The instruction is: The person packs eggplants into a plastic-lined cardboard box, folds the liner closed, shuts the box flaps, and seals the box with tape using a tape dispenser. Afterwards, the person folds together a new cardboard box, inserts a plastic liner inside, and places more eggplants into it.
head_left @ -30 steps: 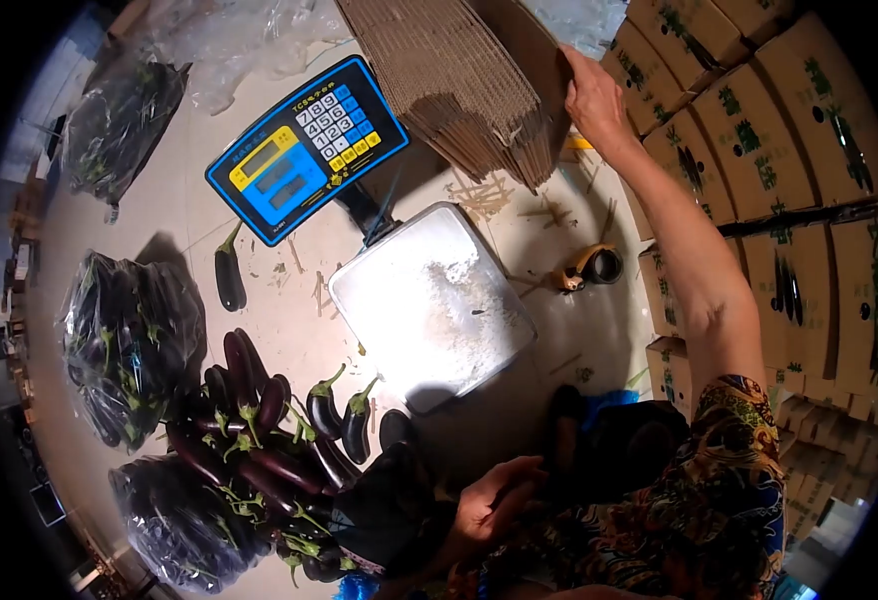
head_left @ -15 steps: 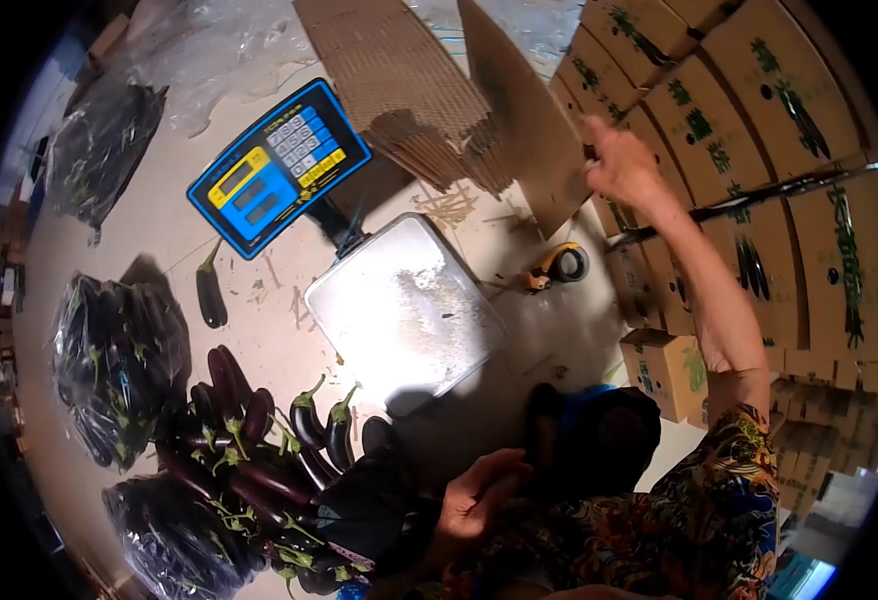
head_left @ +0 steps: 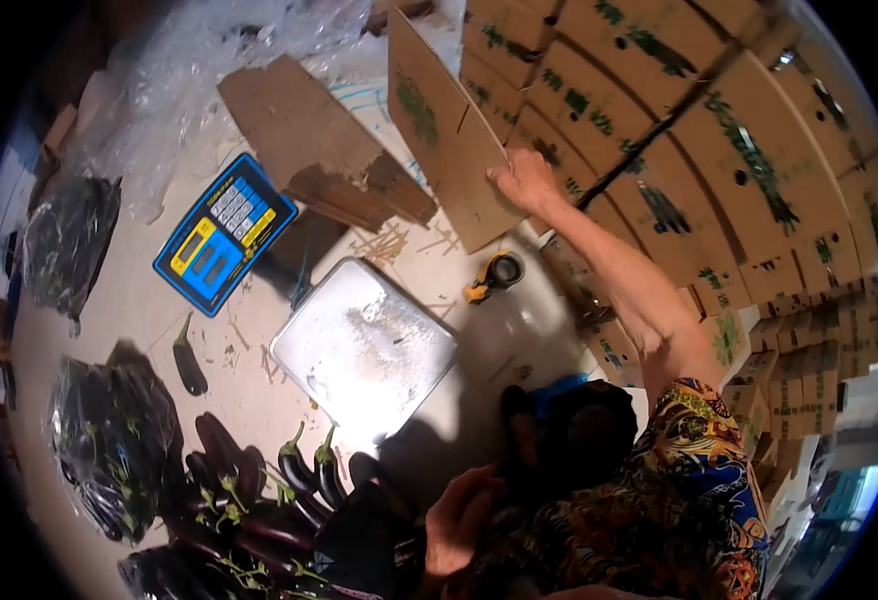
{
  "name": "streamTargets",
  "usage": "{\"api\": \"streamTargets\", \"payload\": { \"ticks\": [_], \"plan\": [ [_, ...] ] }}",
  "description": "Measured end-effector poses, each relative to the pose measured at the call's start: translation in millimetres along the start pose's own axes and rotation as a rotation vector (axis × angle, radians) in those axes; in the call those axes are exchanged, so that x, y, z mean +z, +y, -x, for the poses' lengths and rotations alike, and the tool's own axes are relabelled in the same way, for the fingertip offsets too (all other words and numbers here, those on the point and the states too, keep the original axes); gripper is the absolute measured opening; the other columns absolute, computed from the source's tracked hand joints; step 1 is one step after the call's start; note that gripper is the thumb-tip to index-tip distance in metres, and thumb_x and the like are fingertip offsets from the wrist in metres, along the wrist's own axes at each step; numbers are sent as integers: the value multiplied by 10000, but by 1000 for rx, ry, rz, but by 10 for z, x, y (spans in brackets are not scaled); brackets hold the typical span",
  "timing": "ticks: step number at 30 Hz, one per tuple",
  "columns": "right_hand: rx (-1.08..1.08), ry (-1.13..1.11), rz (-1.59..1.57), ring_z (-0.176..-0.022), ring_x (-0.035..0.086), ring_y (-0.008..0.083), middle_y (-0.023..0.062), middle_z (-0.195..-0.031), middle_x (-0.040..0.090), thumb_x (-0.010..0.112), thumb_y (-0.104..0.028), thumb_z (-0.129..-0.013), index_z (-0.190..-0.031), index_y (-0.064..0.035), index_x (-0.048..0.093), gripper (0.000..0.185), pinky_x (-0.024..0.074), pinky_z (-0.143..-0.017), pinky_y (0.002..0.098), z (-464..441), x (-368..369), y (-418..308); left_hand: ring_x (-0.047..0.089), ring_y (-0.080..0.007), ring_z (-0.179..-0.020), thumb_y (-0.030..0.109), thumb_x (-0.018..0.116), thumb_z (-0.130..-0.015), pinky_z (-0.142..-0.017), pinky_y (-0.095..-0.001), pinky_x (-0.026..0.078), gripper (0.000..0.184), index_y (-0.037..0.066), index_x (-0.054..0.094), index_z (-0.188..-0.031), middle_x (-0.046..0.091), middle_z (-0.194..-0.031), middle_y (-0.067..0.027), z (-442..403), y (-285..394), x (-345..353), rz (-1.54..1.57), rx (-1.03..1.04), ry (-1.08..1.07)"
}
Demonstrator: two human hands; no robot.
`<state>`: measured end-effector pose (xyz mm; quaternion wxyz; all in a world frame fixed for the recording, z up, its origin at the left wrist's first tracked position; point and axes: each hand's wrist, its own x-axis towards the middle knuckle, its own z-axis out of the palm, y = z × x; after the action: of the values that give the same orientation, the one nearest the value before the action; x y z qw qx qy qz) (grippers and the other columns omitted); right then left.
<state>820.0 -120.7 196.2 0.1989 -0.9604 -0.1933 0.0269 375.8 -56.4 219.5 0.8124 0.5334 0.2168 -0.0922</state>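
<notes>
Since a second earlier, the flat carton has been pulled clear of the cardboard stack. Its edge is grasped by the right grip, the sheet raised left of it and the arm stretched forward; farther left, the stack is seen. Well behind, the left grip is curled, partly shadowed; whether anything is held cannot be told.

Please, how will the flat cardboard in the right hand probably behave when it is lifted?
The flat cardboard is probably fairly stiff, since its broad face shows no clear sag. It looks light for its size: only the right hand grips it, by one edge. It may bend more easily near the short slit at its edge.
</notes>
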Motion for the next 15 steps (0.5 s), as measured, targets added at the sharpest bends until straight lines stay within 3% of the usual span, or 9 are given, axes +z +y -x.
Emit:
{"api": "streamTargets", "payload": {
  "ticks": [4, 7, 10, 12, 14, 15],
  "plan": [
    [-149, 271, -207, -693, 612, 420, 252, -697, 604, 598, -251, -814, -938, 46, 629, 324, 481, -683, 463, 635, -545, -18, 612, -148, -961, 37, 528, -942, -871, -244, 463, 283, -49, 562, -1210, 665, -1038, -104, 149, -89, 147, 105, 21, -10],
    [-175, 321, -328, -589, 561, 324, 222, -683, 596, 613, -206, -857, -978, 21, 630, 258, 464, -609, 399, 1271, -1037, -268, 614, -150, -955, 52, 521, -952, -860, -246, 468, 270, -45, 574, -1198, 669, -1026, -97, 229, -175, 187, 154, 27, -26],
    [-311, 420, -387, -567, 534, 256, 213, -721, 617, 625, -232, -862, -1074, -3, 636, 312, 465, -594, 372, 1894, -1348, -362, 624, -166, -927, 86, 528, -960, -828, -264, 489, 261, -34, 587, -1184, 667, -1004, -101, 286, -241, 219, 194, -23, 3],
    [-293, 335, -432, -576, 543, 231, 209, -760, 635, 633, -236, -864, -1135, -15, 626, 350, 473, -599, 357, 2358, -1630, -471, 642, -196, -887, 113, 532, -962, -792, -289, 520, 255, -35, 592, -1162, 658, -974, -121, 349, -187, 256, 213, -54, 57],
    [-261, 221, -446, -591, 548, 207, 202, -795, 651, 633, -248, -869, -1182, -25, 615, 385, 480, -612, 342, 2771, -1866, -529, 635, -193, -841, 126, 557, -953, -730, -291, 529, 262, -24, 597, -1164, 662, -961, -133, 356, -317, 107, 161, 190, 2],
    [-244, 151, -441, -602, 548, 194, 198, -811, 657, 630, -258, -873, -1199, -29, 609, 398, 484, -622, 336, 2942, -1955, -541, 630, -190, -843, 129, 562, -950, -734, -295, 521, 269, -19, 592, -1172, 658, -969, -135, 452, -170, 90, 177, 197, 26]
  ]
}}
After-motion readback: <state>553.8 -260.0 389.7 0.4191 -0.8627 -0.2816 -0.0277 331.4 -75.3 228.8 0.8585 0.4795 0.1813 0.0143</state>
